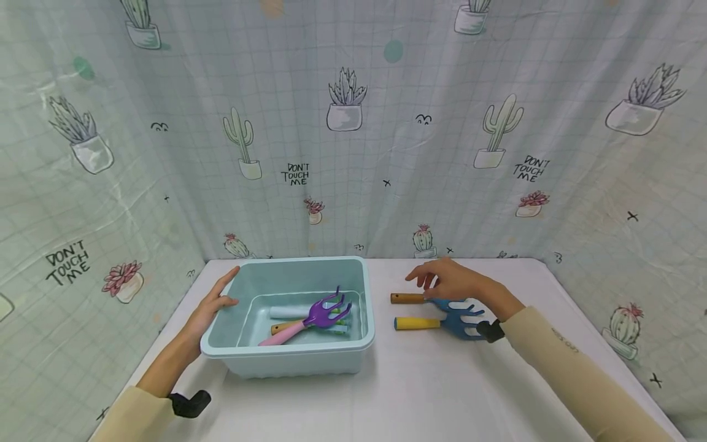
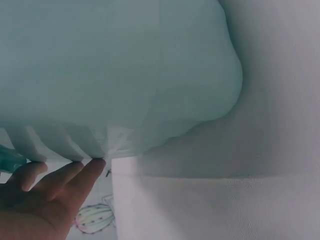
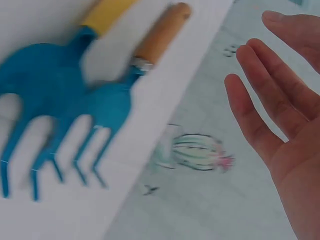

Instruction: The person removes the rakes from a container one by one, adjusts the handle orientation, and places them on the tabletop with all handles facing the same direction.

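A pale blue plastic bin [image 1: 298, 363] stands on the white table. My left hand [image 1: 208, 310] holds its left rim, thumb over the edge and fingers against the outer wall. In the left wrist view, fingertips of that left hand [image 2: 55, 192] touch the ribbed side. My right hand [image 1: 450, 278] hovers over a blue hand rake with a wooden handle [image 1: 407, 298], its fingers loosely bent and holding nothing. Nearer me lies another blue hand rake with a yellow handle [image 1: 418, 323]. The right wrist view shows both rakes apart from the right hand [image 3: 287, 107].
Inside the bin lies a purple hand rake [image 1: 320, 314] with a pink handle. Under it are a wooden handle [image 1: 283, 328] and a light blue handle [image 1: 287, 312], their heads partly hidden. A cactus-print curtain [image 1: 353, 159] surrounds the table [image 1: 420, 393].
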{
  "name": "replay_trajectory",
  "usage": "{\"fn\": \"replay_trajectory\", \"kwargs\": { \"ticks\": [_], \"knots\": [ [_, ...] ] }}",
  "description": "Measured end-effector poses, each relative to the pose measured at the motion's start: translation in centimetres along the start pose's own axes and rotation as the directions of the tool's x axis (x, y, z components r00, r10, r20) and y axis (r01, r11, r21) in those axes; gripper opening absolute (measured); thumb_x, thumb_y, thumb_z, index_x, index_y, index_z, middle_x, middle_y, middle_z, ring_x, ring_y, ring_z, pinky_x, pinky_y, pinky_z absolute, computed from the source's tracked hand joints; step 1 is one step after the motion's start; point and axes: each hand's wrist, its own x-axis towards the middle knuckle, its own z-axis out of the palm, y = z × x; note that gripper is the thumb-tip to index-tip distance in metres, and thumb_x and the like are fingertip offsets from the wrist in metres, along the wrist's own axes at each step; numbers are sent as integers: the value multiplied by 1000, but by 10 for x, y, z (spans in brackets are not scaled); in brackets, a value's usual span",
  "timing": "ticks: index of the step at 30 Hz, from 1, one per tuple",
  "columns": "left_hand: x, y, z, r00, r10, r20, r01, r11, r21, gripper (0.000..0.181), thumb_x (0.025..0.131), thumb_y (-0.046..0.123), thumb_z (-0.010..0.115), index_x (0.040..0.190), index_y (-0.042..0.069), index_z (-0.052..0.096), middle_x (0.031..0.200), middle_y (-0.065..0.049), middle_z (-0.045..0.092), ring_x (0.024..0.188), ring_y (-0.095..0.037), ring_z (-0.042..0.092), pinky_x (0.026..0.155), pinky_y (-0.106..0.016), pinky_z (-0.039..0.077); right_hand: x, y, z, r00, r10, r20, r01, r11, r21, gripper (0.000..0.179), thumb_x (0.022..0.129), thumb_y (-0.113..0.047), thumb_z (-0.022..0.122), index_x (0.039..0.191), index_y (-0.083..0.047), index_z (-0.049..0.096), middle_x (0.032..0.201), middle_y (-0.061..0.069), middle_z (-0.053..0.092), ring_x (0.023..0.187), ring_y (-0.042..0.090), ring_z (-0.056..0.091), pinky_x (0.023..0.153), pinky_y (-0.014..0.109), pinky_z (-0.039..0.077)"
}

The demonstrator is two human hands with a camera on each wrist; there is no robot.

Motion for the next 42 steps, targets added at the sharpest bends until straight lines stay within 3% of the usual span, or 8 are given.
{"fn": "replay_trajectory", "kwargs": {
  "ticks": [5, 10, 15, 19, 26, 33, 42],
  "knots": [
    [-1, -2, -1, 1000, -5, -5, 5, 1000, 6, 79, 103, 13, 40, 166, 39, 1, 176, -7, -9, 159, -49, 8, 119, -70, 26, 13, -26, -21, 1000, -17, -3, 17, 999, -31, 39, 93, -9, 73, 131, -17, 70, 109, -1, 73, 96, 15, 68, 81, 27, 60],
    [-3, 0, -1, 1000, 11, -4, -11, 1000, -14, 75, 105, 17, 39, 166, 40, 2, 176, -6, -10, 159, -49, 5, 120, -71, 22, 30, -51, -38, 996, -89, -19, 87, 993, -75, 39, 93, -9, 74, 131, -16, 71, 107, 1, 73, 96, 16, 69, 79, 27, 60],
    [-3, 0, -2, 1000, 28, -12, -28, 1000, 1, 66, 111, 33, 36, 166, 41, 2, 176, -7, -8, 159, -50, 6, 119, -73, 22, 44, -76, -46, 990, -143, -5, 141, 983, -119, 39, 93, -10, 74, 131, -17, 71, 107, 1, 73, 95, 16, 70, 79, 28, 61],
    [-4, 0, -2, 999, 37, -21, -37, 999, 23, 64, 111, 44, 34, 166, 40, 2, 176, -7, -6, 159, -49, 6, 119, -72, 21, 56, -95, -48, 984, -173, 31, 176, 975, -133, 38, 94, -13, 73, 132, -17, 70, 109, 2, 74, 97, 17, 71, 80, 29, 61],
    [-5, 1, -3, 999, 44, -26, -43, 998, 39, 61, 112, 45, 30, 166, 39, 3, 176, -6, -6, 160, -47, 2, 119, -75, 15, 84, -131, -46, 969, -222, 104, 236, 961, -144, 39, 96, -15, 70, 134, -20, 69, 116, 1, 74, 103, 15, 71, 85, 31, 59],
    [-6, -1, -2, 998, 56, -14, -56, 998, 4, 62, 112, 47, 29, 167, 37, 2, 176, -6, -5, 160, -46, 3, 120, -73, 16, 117, -163, -34, 930, -322, 176, 348, 926, -146, 41, 95, -12, 71, 135, -20, 68, 119, 1, 74, 104, 12, 72, 92, 28, 57],
    [-2, 1, 1, 998, 66, -16, -66, 998, 17, 64, 111, 50, 31, 167, 37, 3, 176, -7, -4, 160, -48, 6, 119, -72, 20, 143, -187, -23, 920, -318, 230, 355, 924, -142, 41, 96, -12, 70, 136, -19, 68, 118, 3, 74, 107, 13, 72, 94, 27, 55]
  ]
}}
